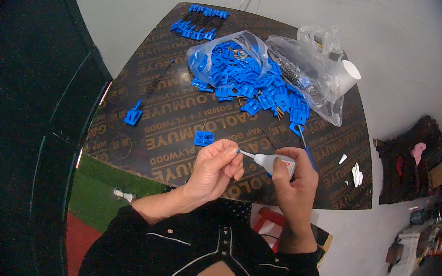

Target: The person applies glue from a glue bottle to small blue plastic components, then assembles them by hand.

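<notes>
In front of my chest, my right hand [299,187] grips a small white squeeze bottle [268,161], like a glue bottle, with its thin nozzle pointing left. My left hand [213,169] is closed in a pinch on a tiny blue piece [238,151], mostly hidden by the fingertips. The nozzle tip meets or nearly meets that piece. Just beyond my left hand lies a blue plastic part [204,138] with a thin pin sticking up. A blue-handled tool [309,155] with a metal shaft lies beyond my right hand.
On the dark plywood table [120,150] lies a heap of blue plastic parts [239,77], partly in a clear bag. Another clear bag [309,74] holds dark springs beside a white cup [352,70]. Assembled blue pieces [199,23] stand far left; crumpled white tissue [357,176] lies right.
</notes>
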Demonstrator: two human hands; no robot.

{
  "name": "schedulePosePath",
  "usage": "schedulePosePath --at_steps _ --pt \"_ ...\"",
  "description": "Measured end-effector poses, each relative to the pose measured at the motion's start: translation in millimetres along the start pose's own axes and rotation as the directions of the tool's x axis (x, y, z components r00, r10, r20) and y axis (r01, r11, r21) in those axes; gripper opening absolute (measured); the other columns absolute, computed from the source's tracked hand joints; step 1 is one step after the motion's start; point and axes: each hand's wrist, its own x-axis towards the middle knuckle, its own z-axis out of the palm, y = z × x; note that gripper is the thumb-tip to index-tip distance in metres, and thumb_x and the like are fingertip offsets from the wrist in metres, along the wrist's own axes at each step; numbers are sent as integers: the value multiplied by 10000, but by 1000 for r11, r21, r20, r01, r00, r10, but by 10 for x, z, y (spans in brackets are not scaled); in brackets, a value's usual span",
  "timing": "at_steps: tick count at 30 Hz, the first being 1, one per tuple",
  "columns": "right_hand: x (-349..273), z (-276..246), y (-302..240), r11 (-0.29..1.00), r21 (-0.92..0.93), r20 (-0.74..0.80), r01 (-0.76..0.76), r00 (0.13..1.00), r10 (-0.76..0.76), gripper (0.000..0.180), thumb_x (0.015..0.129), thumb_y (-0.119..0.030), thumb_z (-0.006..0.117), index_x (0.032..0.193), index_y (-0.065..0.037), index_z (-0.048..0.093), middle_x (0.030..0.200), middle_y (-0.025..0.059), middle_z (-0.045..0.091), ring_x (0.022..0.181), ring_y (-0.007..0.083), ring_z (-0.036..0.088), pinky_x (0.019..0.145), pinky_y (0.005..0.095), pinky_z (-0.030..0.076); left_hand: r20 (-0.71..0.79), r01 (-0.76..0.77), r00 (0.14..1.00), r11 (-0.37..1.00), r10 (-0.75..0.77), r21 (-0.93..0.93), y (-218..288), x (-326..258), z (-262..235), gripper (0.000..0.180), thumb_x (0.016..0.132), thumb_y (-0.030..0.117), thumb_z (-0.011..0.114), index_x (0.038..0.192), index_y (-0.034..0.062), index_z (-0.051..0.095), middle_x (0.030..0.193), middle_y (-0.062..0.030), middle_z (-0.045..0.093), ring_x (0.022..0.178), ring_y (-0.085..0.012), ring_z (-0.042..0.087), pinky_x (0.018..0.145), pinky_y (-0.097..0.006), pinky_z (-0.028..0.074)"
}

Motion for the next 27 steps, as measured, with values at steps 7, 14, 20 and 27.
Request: schedulePosePath --at_steps 7,14,20,27 --pt "-20 0 49 998 40 9 -49 999 49 165 848 -98 594 981 0 581 698 69 617 559 66 534 469 244 414 7 27 1000 999 -27 -28 6 -6 13 96 930 122 534 915 27 541 709 -46 540 588 -117 476 553 -276 432" --pt "-56 12 127 977 167 23 -132 991 130 168 867 -90 562 999 14 576 774 52 616 654 62 527 557 229 425 -19 106 994 994 -106 -20 32 -12 63 159 924 199 545 854 60 509 683 -20 466 592 -113 414 518 -259 327" --pt "-85 7 179 942 253 64 -222 975 212 181 875 -98 550 1007 23 571 854 61 614 741 77 540 636 232 439 89 145 987 978 -132 -151 21 -9 -1 114 928 159 539 920 45 546 723 -42 523 622 -130 468 559 -270 393" --pt "-123 31 286 860 390 110 -329 944 311 219 898 -182 518 999 4 576 796 25 595 653 54 507 535 210 391 109 168 982 975 -153 -146 19 -12 13 116 931 154 529 932 39 549 725 -43 517 616 -130 454 548 -272 380"
